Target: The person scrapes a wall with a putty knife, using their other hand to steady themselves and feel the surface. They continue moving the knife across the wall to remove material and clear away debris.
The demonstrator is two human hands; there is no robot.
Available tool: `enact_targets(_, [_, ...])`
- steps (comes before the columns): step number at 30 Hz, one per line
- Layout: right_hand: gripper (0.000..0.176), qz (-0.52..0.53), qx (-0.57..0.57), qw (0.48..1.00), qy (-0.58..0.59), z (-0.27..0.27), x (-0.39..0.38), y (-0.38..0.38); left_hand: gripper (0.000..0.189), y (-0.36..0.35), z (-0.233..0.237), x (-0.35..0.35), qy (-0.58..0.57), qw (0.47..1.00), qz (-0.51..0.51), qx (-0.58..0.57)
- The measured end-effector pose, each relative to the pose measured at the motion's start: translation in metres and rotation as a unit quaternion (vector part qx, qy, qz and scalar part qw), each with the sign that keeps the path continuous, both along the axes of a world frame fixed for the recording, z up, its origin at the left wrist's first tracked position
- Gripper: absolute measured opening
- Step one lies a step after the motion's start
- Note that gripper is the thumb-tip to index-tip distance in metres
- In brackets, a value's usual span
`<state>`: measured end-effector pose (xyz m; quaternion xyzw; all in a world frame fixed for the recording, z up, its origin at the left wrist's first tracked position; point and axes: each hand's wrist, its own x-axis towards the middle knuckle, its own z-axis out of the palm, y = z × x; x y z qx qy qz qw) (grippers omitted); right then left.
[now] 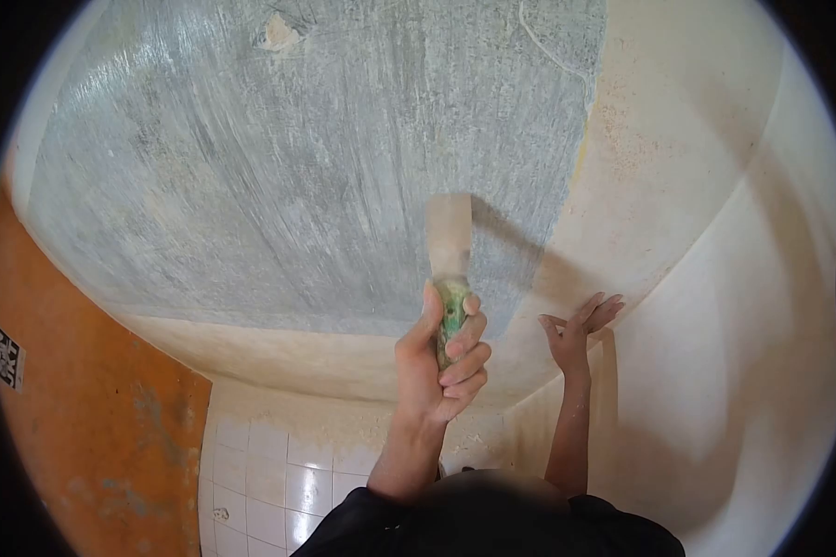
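Scraper (450, 243): held overhead, its broad pale blade flat to the ceiling at the right edge of the bare grey patch (288, 158), close to where the cream coat (687, 130) begins.
Left hand (435, 362): closed round the green handle (452, 316), thumb up along one side and fingers wrapped over the other.
Right hand (578, 325): empty and spread wide, fingers stretched, laid against the cream wall (743, 306) just under the ceiling line.
Step in hand: judging by the blade's place, scraping the coat off the ceiling, working outward from the bared area.
Doing it well: a shallow blade angle would likely lift the coat without gouging. Short strokes starting from the exposed edge should catch the coat's lip. The hand on the wall looks useful for balance while reaching up.
Risk: a chipped spot (277, 34) shows near the far edge of the grey, so a steep blade could probably dig in.
Surroundings: an orange wall (93, 408) with a small square code marker (6, 355) on the left, and white tiles (269, 473) below.
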<state>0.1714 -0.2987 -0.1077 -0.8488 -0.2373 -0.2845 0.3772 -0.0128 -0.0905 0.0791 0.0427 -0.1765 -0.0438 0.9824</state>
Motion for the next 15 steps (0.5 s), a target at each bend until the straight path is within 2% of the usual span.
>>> enact_targets(2, [0.120, -0.006, -0.006, 1.000, -0.008, 0.002, -0.001, 0.001, 0.046, 0.002, 0.024, 0.003, 0.028, 0.998, 0.032, 0.055])
enact_targets(5, [0.120, -0.012, -0.009, 1.000, -0.013, 0.005, -0.004, 0.003, 0.048, 0.003, 0.042, 0.008, -0.011, 0.999, 0.031, 0.039])
enact_targets(15, [0.120, -0.034, -0.024, 0.999, -0.012, 0.010, -0.008, 0.004, 0.046, -0.009, 0.047, 0.002, 0.076, 0.987, 0.107, 0.092])
